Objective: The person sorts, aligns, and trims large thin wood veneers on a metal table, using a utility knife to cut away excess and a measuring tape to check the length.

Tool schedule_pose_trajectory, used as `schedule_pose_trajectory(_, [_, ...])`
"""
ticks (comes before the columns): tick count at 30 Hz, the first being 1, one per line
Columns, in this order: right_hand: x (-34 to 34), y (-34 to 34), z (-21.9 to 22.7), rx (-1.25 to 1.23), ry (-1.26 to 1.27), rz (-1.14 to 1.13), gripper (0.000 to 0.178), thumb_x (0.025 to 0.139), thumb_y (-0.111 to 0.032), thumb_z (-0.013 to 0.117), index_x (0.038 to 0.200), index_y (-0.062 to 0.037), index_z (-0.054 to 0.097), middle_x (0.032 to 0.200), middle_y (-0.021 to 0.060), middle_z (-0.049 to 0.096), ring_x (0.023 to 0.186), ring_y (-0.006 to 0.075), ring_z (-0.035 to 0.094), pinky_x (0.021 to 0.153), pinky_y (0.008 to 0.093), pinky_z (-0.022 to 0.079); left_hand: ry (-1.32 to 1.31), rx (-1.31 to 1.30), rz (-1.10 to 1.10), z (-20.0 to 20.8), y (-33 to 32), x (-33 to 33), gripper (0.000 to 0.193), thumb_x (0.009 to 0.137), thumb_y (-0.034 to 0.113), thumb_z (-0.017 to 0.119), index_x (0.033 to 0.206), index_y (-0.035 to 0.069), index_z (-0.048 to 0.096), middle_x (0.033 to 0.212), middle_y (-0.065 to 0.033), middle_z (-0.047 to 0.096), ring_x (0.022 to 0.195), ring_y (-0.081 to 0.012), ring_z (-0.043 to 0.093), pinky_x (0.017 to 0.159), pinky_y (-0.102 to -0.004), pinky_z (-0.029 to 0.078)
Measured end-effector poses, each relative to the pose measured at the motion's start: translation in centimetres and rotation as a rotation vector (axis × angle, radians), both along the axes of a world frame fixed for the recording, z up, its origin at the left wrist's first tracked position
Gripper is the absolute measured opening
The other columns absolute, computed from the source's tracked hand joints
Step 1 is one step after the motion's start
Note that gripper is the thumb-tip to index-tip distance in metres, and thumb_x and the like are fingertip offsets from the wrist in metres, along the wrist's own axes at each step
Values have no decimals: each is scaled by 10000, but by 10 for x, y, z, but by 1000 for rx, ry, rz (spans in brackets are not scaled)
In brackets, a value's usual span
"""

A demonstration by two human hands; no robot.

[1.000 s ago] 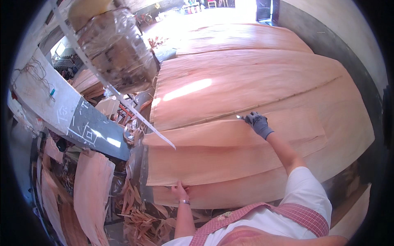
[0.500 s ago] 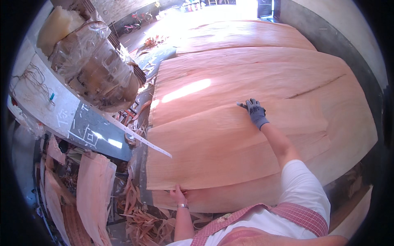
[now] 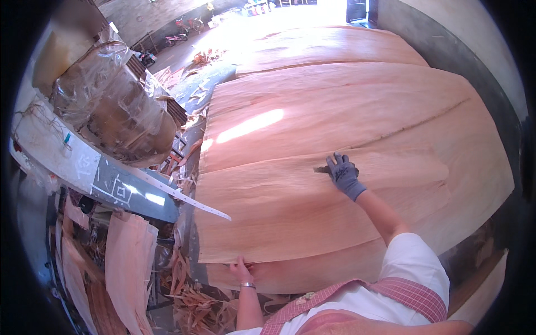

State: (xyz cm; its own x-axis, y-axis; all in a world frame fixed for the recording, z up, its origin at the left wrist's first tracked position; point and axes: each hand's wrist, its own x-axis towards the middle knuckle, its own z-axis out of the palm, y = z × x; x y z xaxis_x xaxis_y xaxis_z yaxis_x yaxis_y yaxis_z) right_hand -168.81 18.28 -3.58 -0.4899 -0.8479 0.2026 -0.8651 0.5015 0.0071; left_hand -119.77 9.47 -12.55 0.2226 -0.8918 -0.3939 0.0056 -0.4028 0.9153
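A wide sheet of pinkish-tan wood veneer lies over other large sheets in front of me. At its near left edge, my bare left hand has its fingers closed on the rim, a bracelet round the wrist. My right hand, in a grey glove, rests palm down with fingers apart near the sheet's far edge. Beside its thumb is a small dark patch; whether it is part of the glove or a separate thing I cannot make out. A dark seam runs beyond this hand to the right.
A white perforated strip juts over the sheet's left side from a grey board. Left of the stack stands a plastic-wrapped bundle. Veneer strips and shavings lie lower left. Another veneer stack lies beyond.
My right hand has moved nearer to me over the sheet. The dark seam beyond it shows along a longer stretch. My left hand stays at the near edge.
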Motion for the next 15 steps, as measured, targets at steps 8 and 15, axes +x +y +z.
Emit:
schedule_pose_trajectory(8, [-22, 6, -43, 39, -145, 14, 483, 933, -418, 529, 1367, -208, 503, 1475, 165, 386, 1367, 385, 349, 937, 511, 483, 27, 6, -26, -8, -5, -1, 210, 871, 199, 655, 933, 63, 507, 748, -27, 582, 530, -144, 600, 362, -261, 478])
schedule_pose_trajectory(15, [13, 7, -33, -25, -32, 63, 453, 940, -408, 517, 1349, -212, 519, 1468, 144, 406, 1373, 375, 348, 909, 511, 499, 24, 7, 51, 10, 3, -4, 185, 855, 189, 657, 933, 74, 535, 761, -25, 595, 516, -144, 590, 367, -261, 472])
